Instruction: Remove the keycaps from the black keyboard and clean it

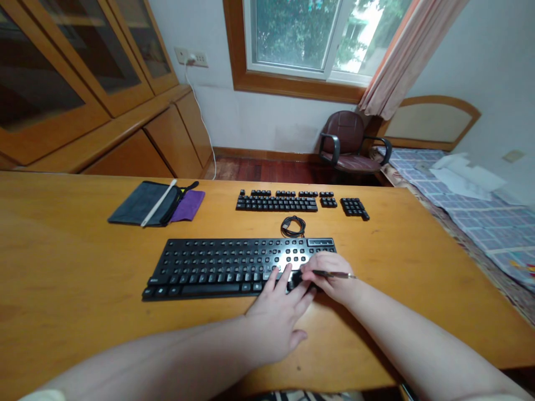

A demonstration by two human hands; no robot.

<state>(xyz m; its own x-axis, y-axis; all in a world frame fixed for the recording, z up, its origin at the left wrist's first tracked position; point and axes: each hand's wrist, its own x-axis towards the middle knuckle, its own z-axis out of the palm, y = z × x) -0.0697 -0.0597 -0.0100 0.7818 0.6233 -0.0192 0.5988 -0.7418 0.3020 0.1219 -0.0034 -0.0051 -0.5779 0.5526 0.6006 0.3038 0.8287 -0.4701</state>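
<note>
A black keyboard (217, 262) lies on the wooden desk, most of its keycaps off and bare switch posts showing; a few lower-row caps and the space bar are still on. My left hand (278, 312) rests with spread fingers on its lower right edge, holding nothing. My right hand (330, 273) is closed around a slim, dark-handled brush (334, 274). Its black tip is down among the switches at the keyboard's right part, close to my left fingertips. My hands partly cover that corner of the keyboard.
Behind the keyboard lie a coiled USB cable (293, 226), rows of removed keycaps (276, 204) and a block of number-pad keycaps (354, 208). At the left are a grey pouch (134, 205), a white stick (159, 204) and a purple cloth (188, 206). A chair (346, 136) stands beyond the desk.
</note>
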